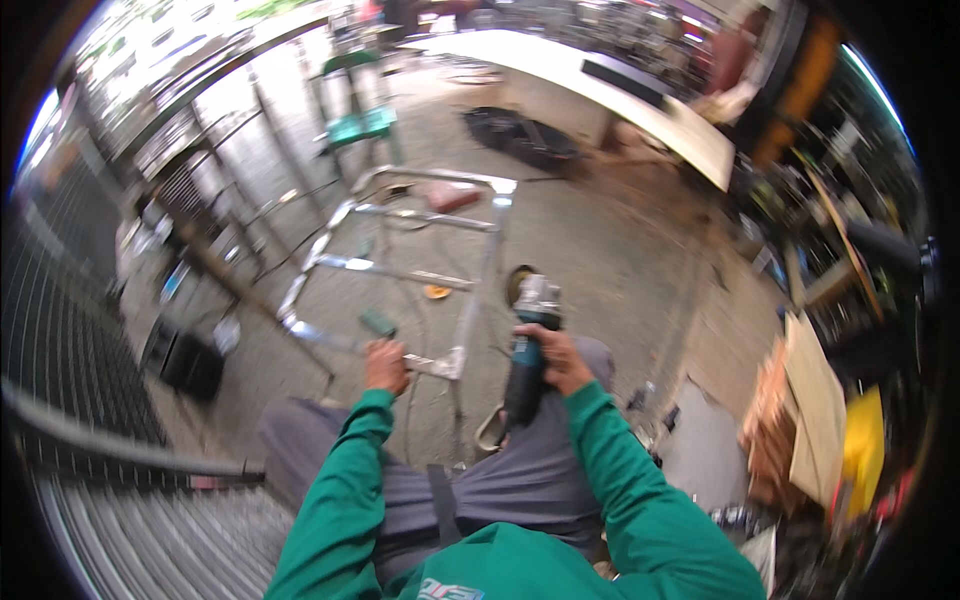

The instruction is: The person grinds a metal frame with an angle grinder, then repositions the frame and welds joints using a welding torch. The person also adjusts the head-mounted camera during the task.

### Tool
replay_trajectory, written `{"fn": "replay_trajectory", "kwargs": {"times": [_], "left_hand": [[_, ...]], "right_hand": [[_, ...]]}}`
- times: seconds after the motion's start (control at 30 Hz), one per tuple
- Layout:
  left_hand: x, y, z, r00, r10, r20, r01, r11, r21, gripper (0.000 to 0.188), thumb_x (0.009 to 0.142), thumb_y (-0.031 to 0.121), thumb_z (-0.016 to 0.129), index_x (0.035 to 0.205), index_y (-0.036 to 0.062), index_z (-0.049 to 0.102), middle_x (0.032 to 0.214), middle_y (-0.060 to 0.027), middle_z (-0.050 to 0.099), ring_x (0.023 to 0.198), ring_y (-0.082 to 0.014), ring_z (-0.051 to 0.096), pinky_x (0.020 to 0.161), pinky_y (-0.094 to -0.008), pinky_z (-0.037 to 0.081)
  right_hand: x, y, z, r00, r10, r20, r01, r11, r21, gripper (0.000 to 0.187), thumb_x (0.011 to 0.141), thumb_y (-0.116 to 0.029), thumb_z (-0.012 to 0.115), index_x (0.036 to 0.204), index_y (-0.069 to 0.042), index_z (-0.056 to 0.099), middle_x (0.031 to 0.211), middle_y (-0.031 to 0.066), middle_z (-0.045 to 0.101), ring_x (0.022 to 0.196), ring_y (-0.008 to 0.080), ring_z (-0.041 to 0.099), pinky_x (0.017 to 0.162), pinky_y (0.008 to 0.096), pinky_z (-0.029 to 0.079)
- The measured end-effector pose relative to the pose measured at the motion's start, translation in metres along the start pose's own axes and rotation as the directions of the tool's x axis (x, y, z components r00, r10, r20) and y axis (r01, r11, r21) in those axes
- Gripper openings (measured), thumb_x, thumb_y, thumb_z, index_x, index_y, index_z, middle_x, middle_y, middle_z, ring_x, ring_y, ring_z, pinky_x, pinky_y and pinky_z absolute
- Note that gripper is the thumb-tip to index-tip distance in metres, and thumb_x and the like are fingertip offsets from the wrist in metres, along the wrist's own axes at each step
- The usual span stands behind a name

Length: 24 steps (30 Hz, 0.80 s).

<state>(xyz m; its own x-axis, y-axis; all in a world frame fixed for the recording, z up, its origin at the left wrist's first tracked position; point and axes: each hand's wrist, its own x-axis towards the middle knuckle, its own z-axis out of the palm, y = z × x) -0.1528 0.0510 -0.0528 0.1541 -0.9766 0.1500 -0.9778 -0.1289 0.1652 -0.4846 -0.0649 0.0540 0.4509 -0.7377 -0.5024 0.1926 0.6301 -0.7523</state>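
Note:
My right hand [562, 360] is wrapped round the dark body of an angle grinder [523, 375]. The tool stands nearly upright over my right thigh, its silver head and round disc pointing away from me. My left hand [387, 368] is closed on the near bar of a shiny metal frame [466, 330]. This ladder-like frame, with several crossbars, stretches out in front of me. Just beyond my left fingers is a small green block-like piece [378, 321]; whether it touches the hand I cannot tell. An orange round piece [437, 292] shows inside the frame.
A green stool [361, 125] stands beyond the frame, near a reddish block [453, 196]. Far right is a long pale board [640, 110]. A black box [183, 357] sits left, wood pieces [790, 420] lean at right, and a cable [420, 330] crosses the floor.

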Motion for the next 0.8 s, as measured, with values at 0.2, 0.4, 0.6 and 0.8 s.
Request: {"fn": "replay_trajectory", "kwargs": {"times": [0.2,0.4,0.6,0.8], "left_hand": [[-0.027,0.031,-0.013,0.991,-0.033,0.132,0.036,0.999,-0.017,0.035,0.067,0.024,0.081,0.098,0.0112,0.069,0.105,-0.0105,0.07,0.115,-0.0301,0.062,0.11,-0.0524,0.039],[-0.046,0.053,-0.02,0.99,0.006,0.142,0.008,0.995,-0.103,0.034,0.073,0.02,0.076,0.104,0.0093,0.071,0.111,-0.0113,0.072,0.119,-0.0318,0.063,0.114,-0.0558,0.039],[-0.074,0.061,-0.059,0.987,-0.092,-0.13,0.032,0.915,-0.402,0.045,0.075,0.018,0.077,0.118,0.0074,0.067,0.106,-0.0149,0.067,0.117,-0.0343,0.061,0.104,-0.0469,0.047],[-0.094,0.054,-0.097,0.908,-0.131,0.398,0.417,0.18,-0.891,0.062,0.086,0.043,0.082,0.13,0.0028,0.064,0.122,-0.0212,0.069,0.115,-0.0341,0.066,0.105,-0.0416,0.049]], "right_hand": [[-0.004,-0.014,0.01,0.998,0.052,0.022,-0.053,0.997,0.057,0.034,0.082,-0.018,0.083,0.106,-0.001,0.067,0.091,0.0116,0.072,0.081,0.026,0.072,0.077,0.0416,0.062],[0.004,-0.008,0.039,1.0,0.01,0.011,-0.011,0.999,0.053,0.036,0.082,-0.02,0.082,0.109,-0.002,0.066,0.098,0.0157,0.074,0.085,0.0287,0.073,0.08,0.0446,0.062],[0.014,-0.001,0.066,0.997,0.023,0.08,-0.024,1.0,0.011,0.033,0.085,-0.022,0.077,0.109,-0.002,0.066,0.095,0.0131,0.073,0.083,0.0281,0.074,0.077,0.0431,0.064],[0.03,0.004,0.126,0.969,0.161,0.187,-0.123,0.972,-0.201,0.028,0.085,-0.015,0.077,0.104,0.0,0.063,0.088,0.0135,0.071,0.072,0.0268,0.073,0.065,0.0388,0.063]]}}
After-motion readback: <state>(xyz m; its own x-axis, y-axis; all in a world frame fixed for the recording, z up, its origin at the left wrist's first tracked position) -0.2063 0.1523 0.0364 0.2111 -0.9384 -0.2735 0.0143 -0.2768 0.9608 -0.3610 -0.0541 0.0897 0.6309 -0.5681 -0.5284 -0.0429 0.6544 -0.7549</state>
